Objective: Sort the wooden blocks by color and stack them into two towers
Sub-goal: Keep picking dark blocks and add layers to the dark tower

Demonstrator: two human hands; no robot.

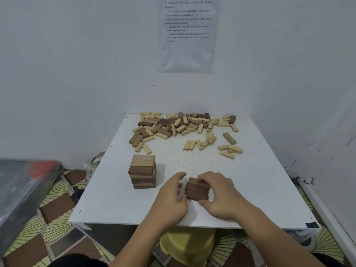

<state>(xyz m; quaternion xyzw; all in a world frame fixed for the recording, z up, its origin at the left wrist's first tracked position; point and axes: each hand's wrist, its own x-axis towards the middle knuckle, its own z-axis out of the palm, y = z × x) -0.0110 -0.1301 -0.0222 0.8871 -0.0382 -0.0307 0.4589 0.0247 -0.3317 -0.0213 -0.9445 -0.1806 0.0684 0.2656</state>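
Fingers [202, 179] of the left hand [171, 197] and right hand [219, 197] curl around a short stack of dark brown wooden blocks [197, 189] near the square white table's [250, 189] front. Just left stands a taller brown block tower [143, 171]; loose pale and dark blocks [183, 126] litter the back.

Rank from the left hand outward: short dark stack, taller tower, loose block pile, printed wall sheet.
1. short dark stack, right beside the left hand
2. taller tower, to the left
3. loose block pile, far back
4. printed wall sheet, beyond everything
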